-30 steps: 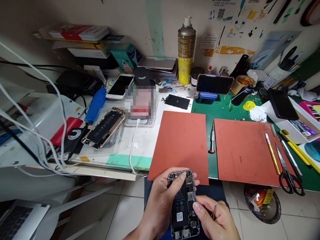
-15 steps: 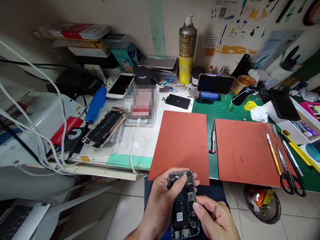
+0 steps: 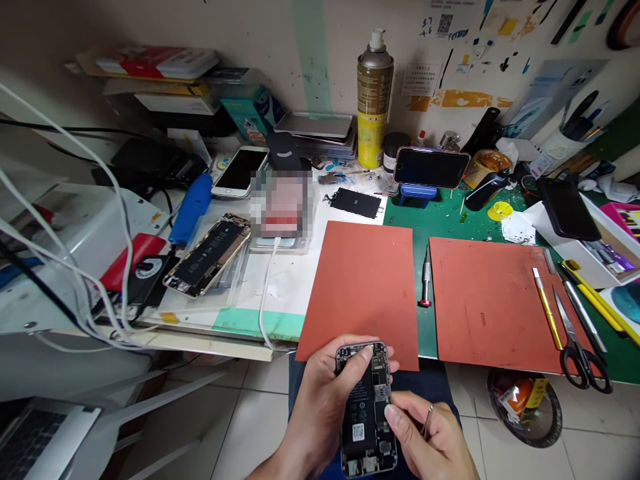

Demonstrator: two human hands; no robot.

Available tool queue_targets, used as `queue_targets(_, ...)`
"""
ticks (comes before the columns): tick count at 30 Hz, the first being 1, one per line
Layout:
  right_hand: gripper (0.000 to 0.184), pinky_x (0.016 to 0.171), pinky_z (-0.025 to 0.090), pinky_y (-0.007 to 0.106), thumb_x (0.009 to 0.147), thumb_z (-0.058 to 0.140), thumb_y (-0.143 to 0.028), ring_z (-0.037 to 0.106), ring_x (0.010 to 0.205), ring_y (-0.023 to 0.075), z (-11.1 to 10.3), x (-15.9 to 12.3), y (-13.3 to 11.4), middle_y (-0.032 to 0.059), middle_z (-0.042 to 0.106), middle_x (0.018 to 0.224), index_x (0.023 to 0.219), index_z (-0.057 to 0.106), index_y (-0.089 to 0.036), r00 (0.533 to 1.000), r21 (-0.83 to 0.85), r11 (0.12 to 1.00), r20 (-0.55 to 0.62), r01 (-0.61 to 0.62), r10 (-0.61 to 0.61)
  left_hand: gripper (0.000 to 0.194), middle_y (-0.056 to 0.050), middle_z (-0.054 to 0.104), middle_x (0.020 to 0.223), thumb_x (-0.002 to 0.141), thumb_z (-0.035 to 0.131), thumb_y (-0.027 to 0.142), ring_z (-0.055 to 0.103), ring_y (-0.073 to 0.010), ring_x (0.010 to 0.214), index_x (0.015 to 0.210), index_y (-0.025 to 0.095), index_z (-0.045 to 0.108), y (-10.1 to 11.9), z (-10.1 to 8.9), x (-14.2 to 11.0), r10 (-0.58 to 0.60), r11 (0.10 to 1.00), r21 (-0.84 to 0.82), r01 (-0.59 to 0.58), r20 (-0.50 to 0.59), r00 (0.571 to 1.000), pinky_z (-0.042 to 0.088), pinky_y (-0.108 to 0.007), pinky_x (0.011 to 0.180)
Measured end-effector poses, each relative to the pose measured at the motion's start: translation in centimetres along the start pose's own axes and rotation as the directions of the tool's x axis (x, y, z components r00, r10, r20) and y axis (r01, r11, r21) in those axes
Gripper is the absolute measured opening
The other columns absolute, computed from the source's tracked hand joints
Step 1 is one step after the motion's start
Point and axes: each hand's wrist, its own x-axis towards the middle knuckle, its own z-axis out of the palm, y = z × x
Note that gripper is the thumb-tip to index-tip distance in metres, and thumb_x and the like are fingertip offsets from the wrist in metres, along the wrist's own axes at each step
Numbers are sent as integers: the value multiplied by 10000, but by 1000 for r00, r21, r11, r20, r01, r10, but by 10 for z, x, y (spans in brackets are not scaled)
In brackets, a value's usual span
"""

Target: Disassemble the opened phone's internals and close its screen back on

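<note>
An opened phone (image 3: 361, 408), its screen off, shows a black battery with a white QR label and a circuit board along the right. My left hand (image 3: 320, 393) is closed around its left side, the thumb pressed on the upper board and fingertips wrapping past the far edge. My right hand (image 3: 430, 433) is closed in a pinch at the phone's right edge, thumb on top. A thin curved silver piece (image 3: 429, 421) shows by its fingers; whether it is a ring or a tool is unclear. The phone is tilted over my lap.
Two reddish-brown mats (image 3: 365, 287) lie on the bench, with a screwdriver (image 3: 426, 277) between them. Scissors (image 3: 577, 353) overhang the right front edge. Another opened phone (image 3: 209, 255) and white cables (image 3: 113, 200) are on the left. A waste bin (image 3: 525, 437) stands below.
The phone and both hands have barely moved; the phone's lower end has shifted very slightly left. Both hands keep the same hold.
</note>
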Motion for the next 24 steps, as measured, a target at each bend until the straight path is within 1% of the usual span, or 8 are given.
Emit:
queue_targets(3, 607, 463, 122, 279, 1000, 577, -699, 203, 451, 77, 1, -1, -3, -82, 244, 509, 1002, 831, -148, 1000, 15, 1000, 0, 2, -2, 413, -144, 832, 978, 822, 913, 488, 819, -283, 889, 1007, 141, 786, 2, 1, 1, -6, 1000, 6, 6, 7, 1000, 651, -322, 753)
queue_targets(7, 599, 440, 122, 270, 990, 593, -709, 206, 440, 79, -7, 0, -18, -84, 261, 487, 988, 816, -154, 999, 57, 998, -38, -26, 28, 656, -156, 829, 1143, 836, 899, 507, 815, -293, 982, 1378, 187, 717, 5, -9, 7, 20, 1000, 22, -21, 40, 999, 661, -385, 871)
queue_targets(9, 564, 438, 133, 263, 991, 612, -691, 202, 455, 79, -14, 8, -32, -89, 262, 502, 970, 790, -156, 997, 67, 998, -82, 6, 0, 719, -156, 806, 1257, 867, 863, 530, 804, -314, 1072, 1485, 224, 659, 8, -20, 8, 153, 985, 80, -151, -14, 988, 658, -426, 943)
queue_targets(11, 527, 442, 144, 254, 996, 622, -669, 186, 478, 77, -22, 22, -50, -93, 266, 539, 926, 747, -162, 993, 60, 997, -109, 40, -34, 527, -127, 778, 1351, 938, 789, 522, 769, -333, 1196, 1392, 257, 742, 12, -31, 7, 371, 909, 238, -342, -88, 924, 633, -453, 1035)
queue_targets(13, 508, 448, 165, 248, 999, 615, -659, 189, 502, 79, -27, 40, -66, -89, 297, 582, 868, 690, -173, 992, 39, 998, -120, 39, -34, 252, -75, 795, 1326, 1018, 697, 446, 752, -320, 1241, 1123, 288, 862, 17, -42, 3, 590, 720, 495, -486, -67, 805, 593, -444, 1111)
queue_targets(16, 475, 498, 252, 245, 1002, 596, -621, 263, 556, 100, -27, 67, -80, -72, 364, 623, 795, 609, -194, 987, -35, 999, -157, 31, -37, 232, -27, 824, 1251, 1026, 671, 282, 794, -301, 1153, 939, 317, 884, 27, -53, 3, 741, 358, 683, -637, 208, 639, 621, -414, 1068)
queue_targets(21, 430, 590, 348, 264, 1027, 553, -531, 420, 612, 135, -21, 85, -80, -25, 540, 658, 743, 576, -210, 962, -306, 951, -241, 48, -126, 571, -33, 700, 1491, 989, 698, 153, 703, -272, 1345, 1538, 292, 625, 40, -57, 32, 602, -194, 595, -780, 700, 384, 552, -369, 1182)
queue_targets(24, 427, 596, 377, 278, 1038, 561, -527, 527, 614, 157, -26, 76, -83, 5, 628, 683, 750, 613, -216, 940, -477, 879, -288, 24, -182, 716, -81, 613, 1588, 1018, 726, 329, 646, -283, 1416, 1668, 240, 439, 40, -58, 50, 481, -381, 534, -755, 812, 331, 503, -385, 1234)
